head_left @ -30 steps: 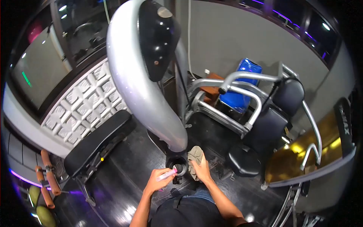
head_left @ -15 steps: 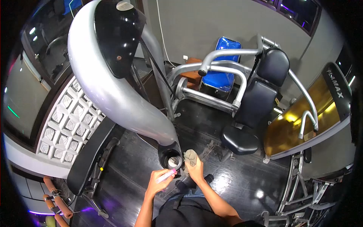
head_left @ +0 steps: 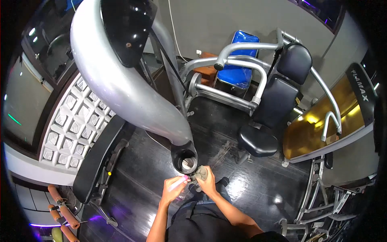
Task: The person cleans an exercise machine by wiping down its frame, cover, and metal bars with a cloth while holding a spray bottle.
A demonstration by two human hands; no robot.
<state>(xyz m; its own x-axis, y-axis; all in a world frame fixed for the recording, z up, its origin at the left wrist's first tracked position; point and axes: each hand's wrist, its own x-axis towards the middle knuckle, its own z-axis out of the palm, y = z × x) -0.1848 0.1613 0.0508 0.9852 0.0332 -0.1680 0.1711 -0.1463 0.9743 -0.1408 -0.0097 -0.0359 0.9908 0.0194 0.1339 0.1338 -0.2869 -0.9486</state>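
My left hand is closed around a slim clear bottle with a pink top, tilted so the top points up and right. A crumpled grey-beige cloth is in the closed fingers of my right hand. The bottle's top is close beside the cloth; I cannot tell whether they touch. Just beyond both hands is a round black holder at the lower end of a curved silver machine frame. Something whitish shows inside the holder.
A padded black bench stands to the left. Ahead on the right is a machine with a black seat and silver bars, with a blue chair behind it. A gold-panelled machine stands at right. The dark floor is glossy.
Both hands have come closer together, bringing the pink bottle top up to the cloth. The cloth has moved lower, away from the holder's rim. The view has shifted slightly.
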